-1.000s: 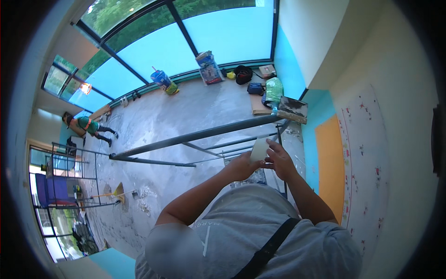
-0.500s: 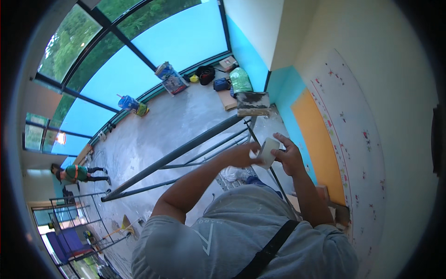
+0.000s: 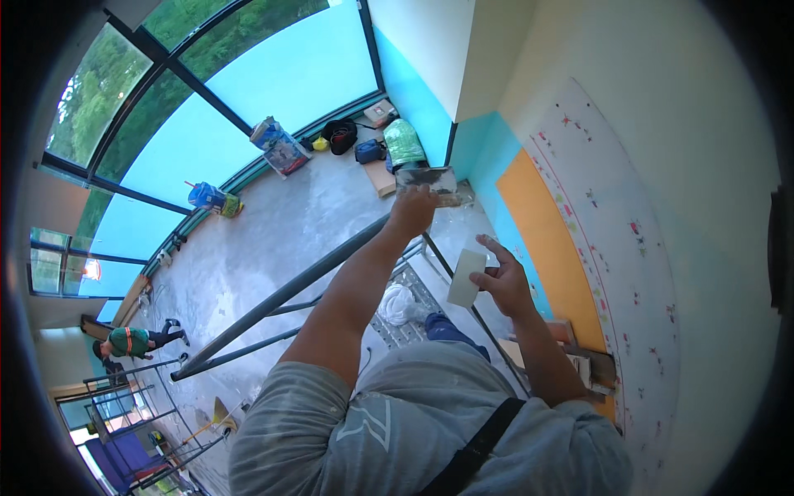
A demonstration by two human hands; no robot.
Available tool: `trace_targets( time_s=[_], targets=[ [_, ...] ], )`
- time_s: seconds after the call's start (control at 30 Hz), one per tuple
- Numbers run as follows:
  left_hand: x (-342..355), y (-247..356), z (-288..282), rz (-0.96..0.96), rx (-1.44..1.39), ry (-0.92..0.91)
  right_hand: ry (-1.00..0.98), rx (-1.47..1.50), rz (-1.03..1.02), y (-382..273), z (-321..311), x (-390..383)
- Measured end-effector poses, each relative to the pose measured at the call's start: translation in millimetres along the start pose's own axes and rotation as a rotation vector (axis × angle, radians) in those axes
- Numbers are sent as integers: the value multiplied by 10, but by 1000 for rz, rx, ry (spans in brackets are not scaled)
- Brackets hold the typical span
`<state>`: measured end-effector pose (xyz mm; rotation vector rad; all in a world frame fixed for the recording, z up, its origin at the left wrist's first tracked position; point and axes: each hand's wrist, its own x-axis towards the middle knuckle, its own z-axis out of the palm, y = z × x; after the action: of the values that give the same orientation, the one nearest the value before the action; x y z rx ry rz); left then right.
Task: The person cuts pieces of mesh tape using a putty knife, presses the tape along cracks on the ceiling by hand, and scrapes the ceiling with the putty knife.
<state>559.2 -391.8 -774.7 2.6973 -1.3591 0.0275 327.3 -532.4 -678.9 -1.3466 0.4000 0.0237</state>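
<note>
My left hand (image 3: pixel 414 210) reaches out over the upper end of a thick grey scaffold pipe (image 3: pixel 285 296). Its fingers are curled at the near edge of a rectangular plaster-smeared plate (image 3: pixel 426 177), dark and pale grey, with a strip of wood (image 3: pixel 449 200) beneath; what lies under the fingers is hidden. In front of my chest, my right hand (image 3: pixel 507 285) grips a wide pale roll (image 3: pixel 467 278), which looks like tape, between thumb and fingers. The index finger points up past it.
A metal scaffold platform (image 3: pixel 407 321) carries a white bundle (image 3: pixel 398 303). Below lies the grey floor, with buckets (image 3: pixel 213 199), bags (image 3: pixel 404 142) and boxes along the windows. A patterned wall panel (image 3: pixel 637 273) rises at right. Another person (image 3: pixel 128 341) is far left, near more scaffolding (image 3: pixel 136 384).
My left hand has left the pale roll and stretched forward to the smeared plate. My right hand keeps the roll. The view has shifted slightly, and the far person has moved a little.
</note>
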Motion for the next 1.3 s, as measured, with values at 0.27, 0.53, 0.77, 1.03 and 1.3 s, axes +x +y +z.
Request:
trace_targets(
  time_s=[0.27, 0.53, 0.77, 1.03, 1.3],
  targets=[
    [-1028, 207, -1308, -212, -505, 187, 11, -168, -106, -168, 54, -21],
    [-2082, 432, -2009, 112, -321, 207, -217, -298, -163, -210, 585, -4],
    [-2591, 492, -2178, -27, -209, 177, -410, -466, -364, -61, 1051, -22],
    [-2889, 487, -1972, -211, -94, 93, -505, -643, -443, -52, 1258, -160],
    [-3136, 542, -2221, -250, -227, 278, -467, -523, -448, -104, 1218, -131]
  ],
)
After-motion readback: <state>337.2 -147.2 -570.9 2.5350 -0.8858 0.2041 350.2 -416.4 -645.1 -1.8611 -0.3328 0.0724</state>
